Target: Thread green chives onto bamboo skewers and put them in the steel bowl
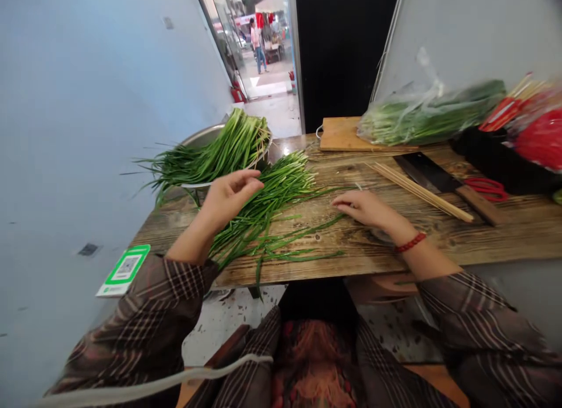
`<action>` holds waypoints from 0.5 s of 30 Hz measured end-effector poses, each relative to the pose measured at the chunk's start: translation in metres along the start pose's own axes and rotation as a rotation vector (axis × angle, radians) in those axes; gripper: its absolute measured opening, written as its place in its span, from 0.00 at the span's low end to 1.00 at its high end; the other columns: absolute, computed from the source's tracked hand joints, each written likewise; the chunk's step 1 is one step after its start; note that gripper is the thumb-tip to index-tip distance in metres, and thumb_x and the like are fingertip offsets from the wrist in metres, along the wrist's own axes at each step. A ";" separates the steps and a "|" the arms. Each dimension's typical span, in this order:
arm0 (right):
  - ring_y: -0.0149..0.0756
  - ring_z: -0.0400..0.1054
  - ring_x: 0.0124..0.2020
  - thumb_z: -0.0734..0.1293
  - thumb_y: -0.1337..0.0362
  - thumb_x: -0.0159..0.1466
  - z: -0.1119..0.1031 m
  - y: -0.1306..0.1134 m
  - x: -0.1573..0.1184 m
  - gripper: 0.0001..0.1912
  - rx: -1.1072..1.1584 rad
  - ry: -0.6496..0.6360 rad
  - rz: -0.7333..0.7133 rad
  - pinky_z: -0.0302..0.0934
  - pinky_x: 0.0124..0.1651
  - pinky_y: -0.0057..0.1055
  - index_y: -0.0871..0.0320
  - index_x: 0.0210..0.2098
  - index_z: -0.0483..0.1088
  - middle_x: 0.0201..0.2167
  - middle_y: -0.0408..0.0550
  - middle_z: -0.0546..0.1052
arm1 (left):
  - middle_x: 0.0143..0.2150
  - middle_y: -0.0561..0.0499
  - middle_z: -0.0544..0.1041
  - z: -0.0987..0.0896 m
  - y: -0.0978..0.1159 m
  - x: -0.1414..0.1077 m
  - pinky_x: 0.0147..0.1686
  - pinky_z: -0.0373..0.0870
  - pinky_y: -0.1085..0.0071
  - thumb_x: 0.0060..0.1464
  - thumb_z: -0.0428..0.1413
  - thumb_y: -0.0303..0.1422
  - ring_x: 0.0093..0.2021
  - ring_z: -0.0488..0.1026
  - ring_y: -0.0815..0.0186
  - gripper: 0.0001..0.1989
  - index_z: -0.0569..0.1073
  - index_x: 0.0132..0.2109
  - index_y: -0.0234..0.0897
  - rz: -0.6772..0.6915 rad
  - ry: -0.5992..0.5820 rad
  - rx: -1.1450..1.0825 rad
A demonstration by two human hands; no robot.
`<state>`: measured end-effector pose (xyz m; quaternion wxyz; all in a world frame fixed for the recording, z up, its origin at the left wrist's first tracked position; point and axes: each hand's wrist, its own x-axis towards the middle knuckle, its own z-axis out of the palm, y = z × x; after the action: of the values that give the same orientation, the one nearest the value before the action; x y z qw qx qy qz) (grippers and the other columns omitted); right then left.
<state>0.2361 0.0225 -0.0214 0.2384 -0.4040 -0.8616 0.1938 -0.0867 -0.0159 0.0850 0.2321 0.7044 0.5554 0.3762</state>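
Note:
My left hand [230, 198] is over the pile of garlic chives [281, 188] on the wooden table, its fingers bent and a small gap between thumb and forefinger. Nothing shows in its grasp. My right hand [364, 209], with a red braided bracelet [411, 242] at the wrist, is low over the table with fingers pinched together. A long green chive [322, 225] runs from the loose strands to its fingertips. Behind the pile, a metal basin [202, 137] carries a large bunch of garlic chives [219, 147], leaves hanging over its left rim.
Wooden sticks [424, 191], a cleaver [452, 182] and red-handled scissors [485, 188] lie on the right. A cutting board [342, 133] and bagged greens [434, 118] are at the back. A QR-code sign [125, 270] stands by the left wall. A person [257, 45] is outside the doorway.

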 end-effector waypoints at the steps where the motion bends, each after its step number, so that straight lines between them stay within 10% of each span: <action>1: 0.41 0.73 0.45 0.62 0.65 0.65 0.002 -0.006 -0.006 0.13 -0.036 -0.038 -0.034 0.64 0.49 0.37 0.57 0.45 0.76 0.43 0.51 0.80 | 0.37 0.47 0.80 0.009 -0.003 -0.007 0.43 0.72 0.65 0.55 0.56 0.42 0.38 0.76 0.63 0.22 0.75 0.51 0.31 0.001 -0.081 0.027; 9: 0.41 0.67 0.45 0.65 0.64 0.65 0.023 -0.033 -0.012 0.06 -0.292 -0.142 -0.103 0.59 0.49 0.36 0.56 0.41 0.74 0.43 0.50 0.74 | 0.47 0.44 0.76 0.048 -0.021 -0.069 0.50 0.68 0.64 0.56 0.57 0.34 0.48 0.73 0.58 0.15 0.76 0.50 0.37 0.374 -0.691 0.345; 15: 0.41 0.67 0.42 0.61 0.65 0.68 0.038 -0.038 0.010 0.06 -0.437 -0.092 0.000 0.57 0.44 0.34 0.58 0.40 0.70 0.40 0.52 0.74 | 0.48 0.43 0.72 0.045 -0.044 -0.092 0.47 0.67 0.63 0.58 0.56 0.34 0.47 0.70 0.58 0.15 0.72 0.52 0.38 0.377 -0.571 0.564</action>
<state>0.1862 0.0017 -0.0291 0.1058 -0.4369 -0.8930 0.0207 -0.0869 -0.0873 -0.0005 0.1023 0.9048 0.4118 0.0359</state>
